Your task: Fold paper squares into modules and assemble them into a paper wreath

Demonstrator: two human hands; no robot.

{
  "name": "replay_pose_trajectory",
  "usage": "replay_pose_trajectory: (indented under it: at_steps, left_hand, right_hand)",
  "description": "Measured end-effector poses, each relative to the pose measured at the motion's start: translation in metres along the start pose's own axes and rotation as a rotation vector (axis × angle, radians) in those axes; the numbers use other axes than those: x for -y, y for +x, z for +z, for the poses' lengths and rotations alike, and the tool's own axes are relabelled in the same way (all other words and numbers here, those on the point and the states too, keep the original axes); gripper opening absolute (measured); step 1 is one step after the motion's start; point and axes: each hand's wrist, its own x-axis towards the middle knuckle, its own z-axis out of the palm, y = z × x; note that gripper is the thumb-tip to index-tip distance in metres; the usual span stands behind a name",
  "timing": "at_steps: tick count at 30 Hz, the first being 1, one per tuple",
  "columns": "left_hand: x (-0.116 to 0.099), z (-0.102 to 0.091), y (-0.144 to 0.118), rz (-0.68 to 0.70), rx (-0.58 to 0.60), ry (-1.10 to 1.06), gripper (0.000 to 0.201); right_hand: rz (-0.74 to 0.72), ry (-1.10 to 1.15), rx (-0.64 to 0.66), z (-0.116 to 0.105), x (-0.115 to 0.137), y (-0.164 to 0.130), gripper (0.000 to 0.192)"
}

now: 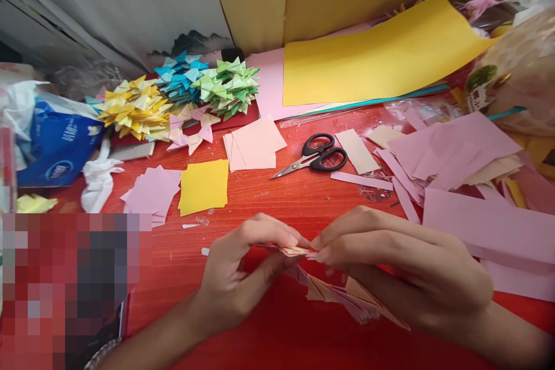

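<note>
My left hand (pixel 243 269) and my right hand (pixel 403 260) meet over the red table (pixel 269 196), both pinching a small folded peach paper piece (pixel 296 251) between thumb and fingers. Under my right hand lie several finished folded paper units (pixel 347 295) in peach and pink. Black-handled scissors (pixel 314 157) rest shut on the table beyond my hands. Stacks of paper squares lie nearby: yellow squares (pixel 203 186), lilac squares (pixel 151 192), peach squares (pixel 254 144).
Piles of folded units sit at the back left: yellow (pixel 130 107), blue (pixel 180 75), green (pixel 228 87). A large yellow sheet (pixel 381 52) lies on pink sheets at the back. Pink paper offcuts (pixel 459 156) cover the right. A blue tissue pack (pixel 56 144) is at left.
</note>
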Motion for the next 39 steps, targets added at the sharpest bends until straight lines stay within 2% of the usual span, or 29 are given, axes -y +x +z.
replay_pose_trajectory:
  at_steps: [8, 14, 18, 20, 22, 28, 32, 39]
  left_hand:
    - [0.001, 0.001, -0.002, -0.008, -0.045, 0.038, 0.023]
    - [0.000, 0.002, -0.001, -0.067, -0.070, 0.079, 0.022]
    - [0.000, 0.001, -0.002, -0.082, -0.078, 0.108, 0.025]
    - [0.000, 0.001, -0.002, -0.112, -0.093, 0.130, 0.025]
    - [0.000, 0.001, -0.002, -0.146, -0.105, 0.145, 0.023]
    - [-0.001, 0.001, -0.001, -0.182, -0.126, 0.139, 0.018]
    - [-0.001, 0.003, -0.001, -0.209, -0.114, 0.097, 0.016]
    - [-0.001, 0.003, 0.000, -0.269, -0.104, 0.037, 0.015]
  right_hand:
    - [0.107, -0.060, -0.068, 0.000, -0.002, -0.003, 0.030]
    - [0.381, 0.111, -0.195, 0.006, -0.007, -0.004, 0.039]
    - [0.516, 0.218, -0.204, 0.005, -0.009, 0.001, 0.014]
    - [0.540, 0.225, -0.186, 0.003, -0.010, 0.003, 0.007]
    - [0.524, 0.188, -0.164, 0.002, -0.011, 0.004, 0.010]
    - [0.451, -0.105, -0.178, 0.000, -0.014, 0.001, 0.019]
    - [0.461, -0.010, -0.214, -0.002, -0.013, 0.001, 0.018]
    - [0.568, 0.149, -0.348, 0.000, -0.015, 0.002, 0.013]
